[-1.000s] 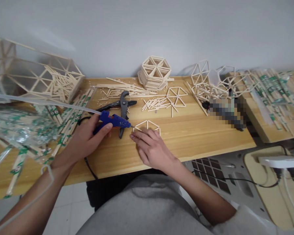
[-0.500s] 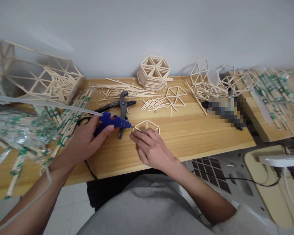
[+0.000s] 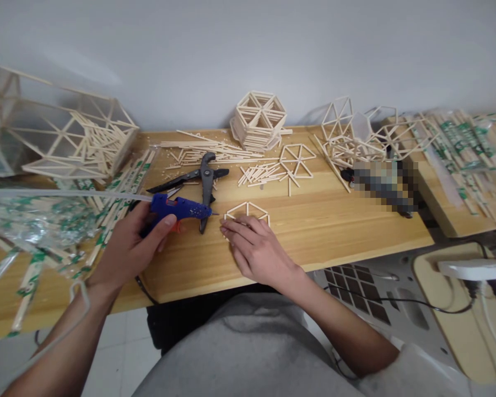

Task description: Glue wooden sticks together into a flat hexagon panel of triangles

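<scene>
My left hand is wrapped round a blue hot glue gun. A long pale glue stick runs out of the gun's back to the left. The nozzle points right, a little apart from a small hexagonal frame of wooden sticks. My right hand bends over that frame with its fingers together, gripping its near left side; the hand hides the lower part. Beyond the glue gun lies a dark hand cutter, spread apart on the wooden table.
Cut sticks and another stick frame lie farther back. Behind them rises a stack of hexagonal frames. Wrapped chopsticks cover the left side. Larger stick structures stand back left. A power strip sits lower right.
My left hand has drawn the glue gun back to the left, so its nozzle has left the hexagonal frame. My right hand stays almost still on the frame.
</scene>
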Demonstrator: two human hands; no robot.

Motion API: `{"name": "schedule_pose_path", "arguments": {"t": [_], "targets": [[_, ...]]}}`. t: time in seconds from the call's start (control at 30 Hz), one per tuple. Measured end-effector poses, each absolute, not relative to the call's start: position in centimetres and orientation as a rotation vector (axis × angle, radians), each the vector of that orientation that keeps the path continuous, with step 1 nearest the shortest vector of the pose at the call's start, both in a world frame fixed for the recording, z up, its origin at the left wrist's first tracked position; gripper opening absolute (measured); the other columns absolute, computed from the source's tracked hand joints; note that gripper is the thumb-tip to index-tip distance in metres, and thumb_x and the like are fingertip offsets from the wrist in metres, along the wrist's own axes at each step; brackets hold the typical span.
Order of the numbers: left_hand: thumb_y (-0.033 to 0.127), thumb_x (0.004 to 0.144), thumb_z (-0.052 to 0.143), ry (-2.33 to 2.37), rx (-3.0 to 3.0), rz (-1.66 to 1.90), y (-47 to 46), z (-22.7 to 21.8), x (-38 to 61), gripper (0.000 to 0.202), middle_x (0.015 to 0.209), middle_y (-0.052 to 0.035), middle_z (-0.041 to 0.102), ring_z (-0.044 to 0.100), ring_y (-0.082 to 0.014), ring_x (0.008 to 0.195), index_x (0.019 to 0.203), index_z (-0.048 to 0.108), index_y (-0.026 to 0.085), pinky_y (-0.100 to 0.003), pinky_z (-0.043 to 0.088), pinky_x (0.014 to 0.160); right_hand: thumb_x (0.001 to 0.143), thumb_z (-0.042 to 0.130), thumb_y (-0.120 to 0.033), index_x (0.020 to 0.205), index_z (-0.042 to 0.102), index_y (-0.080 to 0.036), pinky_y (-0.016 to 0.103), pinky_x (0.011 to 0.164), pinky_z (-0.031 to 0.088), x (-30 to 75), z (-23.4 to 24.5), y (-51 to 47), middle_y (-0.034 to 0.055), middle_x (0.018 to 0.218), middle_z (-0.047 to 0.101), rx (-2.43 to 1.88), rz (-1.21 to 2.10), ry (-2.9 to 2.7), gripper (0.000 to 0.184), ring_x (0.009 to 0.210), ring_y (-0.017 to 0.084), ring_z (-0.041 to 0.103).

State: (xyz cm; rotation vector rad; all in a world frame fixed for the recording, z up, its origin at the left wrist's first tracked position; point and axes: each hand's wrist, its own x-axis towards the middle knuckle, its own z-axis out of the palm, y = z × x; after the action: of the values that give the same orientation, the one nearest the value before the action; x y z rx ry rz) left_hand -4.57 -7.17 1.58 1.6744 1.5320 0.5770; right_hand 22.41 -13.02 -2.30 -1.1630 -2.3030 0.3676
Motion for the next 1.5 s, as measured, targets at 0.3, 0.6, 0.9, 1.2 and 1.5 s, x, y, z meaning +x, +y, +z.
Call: {"name": "schedule_pose_path", "arguments": {"t": [0.3,0.6,0.9,1.2,1.5], "targets": [[0.053,0.099,0.059,1.573,1.528,0.673,-9.5,1.2,-4.7,0.021,0.059,0.0084,0.058,0.053,-0.0160,0.050,0.099,0.056,0.032,-0.032,0.046,0.056,0.104,0.051,-0.011,0.137,0.068,-0.014,0.050,0.106,0.051,22.5,-2.4,-13.0,0.0087,0.144,0.068,-1.168,0.398,-2.278,0.037,0.127,0.031,0.057],[0.049,0.099,0.059,1.557,1.539,0.663,-10.9,0.1,-4.8,0.023,0.071,0.0037,0.072,0.053,-0.0149,0.050,0.101,0.056,0.026,-0.032,0.042,0.054,0.102,0.050,-0.005,0.135,0.067,-0.019,0.047,0.107,0.052,23.2,-2.5,-12.0,0.0085,0.135,0.072,-1.093,0.427,-2.137,0.040,0.122,0.026,0.061],[0.058,0.094,0.060,1.657,1.676,0.652,-12.6,-1.1,-4.8,0.035,0.060,0.0039,0.064,0.056,-0.0161,0.052,0.092,0.065,0.023,-0.030,0.045,0.056,0.097,0.052,-0.004,0.098,0.074,-0.018,0.045,0.095,0.050,23.4,-2.5,-9.9,0.0108,0.110,0.071,-1.057,0.401,-2.182,0.027,0.107,0.027,0.059],[0.057,0.096,0.060,1.621,1.829,0.658,-12.9,-2.0,-5.3,0.035,0.065,0.0032,0.069,0.059,-0.0164,0.052,0.097,0.067,0.023,-0.029,0.046,0.056,0.096,0.052,-0.002,0.102,0.073,-0.017,0.046,0.097,0.050,23.5,-3.0,-10.1,0.0108,0.110,0.070,-1.035,0.424,-2.156,0.026,0.110,0.028,0.059],[0.058,0.095,0.060,1.631,1.871,0.675,-12.8,-2.2,-5.1,0.036,0.061,0.0041,0.066,0.058,-0.0153,0.049,0.089,0.064,0.023,-0.027,0.045,0.051,0.097,0.051,-0.005,0.107,0.071,-0.019,0.047,0.099,0.051,23.5,-3.4,-10.1,0.0111,0.112,0.069,-1.042,0.402,-2.160,0.027,0.111,0.028,0.059]]}}
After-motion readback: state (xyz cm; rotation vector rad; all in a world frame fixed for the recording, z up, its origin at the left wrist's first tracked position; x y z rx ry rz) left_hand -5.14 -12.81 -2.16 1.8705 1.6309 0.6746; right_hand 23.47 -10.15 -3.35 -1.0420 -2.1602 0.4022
